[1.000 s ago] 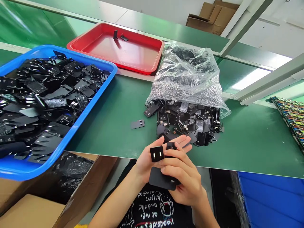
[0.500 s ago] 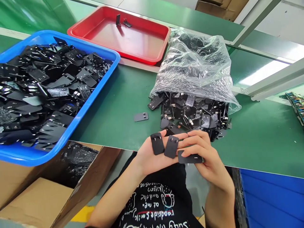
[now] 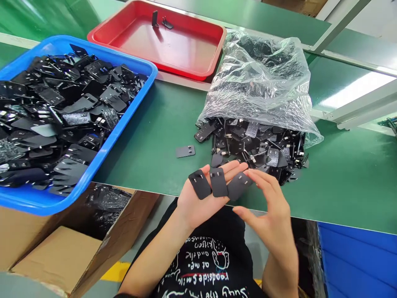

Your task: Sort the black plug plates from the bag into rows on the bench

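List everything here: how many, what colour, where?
Pronged pieces: three, black, on left hand
Loose piece: one, dark, centre
Tabletop: one, green, middle
Red tray: one, red, back
Scattered pieces: two, black, inside
Bag: one, clear, beside red tray
Spilled pieces: many, mostly black, at bag's mouth
Blue tray: one, blue, left
Heaped pieces: many, mostly black, inside
Cardboard: uncounted, brown, lower left
Frame: one, pale, right
Shirt: one, black, bottom
Left hand: one, bare, centre
Right hand: one, bare, centre-right

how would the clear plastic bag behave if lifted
The clear plastic bag looks floppy, given its creases. It is probably fairly heavy, as it bulges. Tilting could spill black parts, which lie loose at its open mouth.
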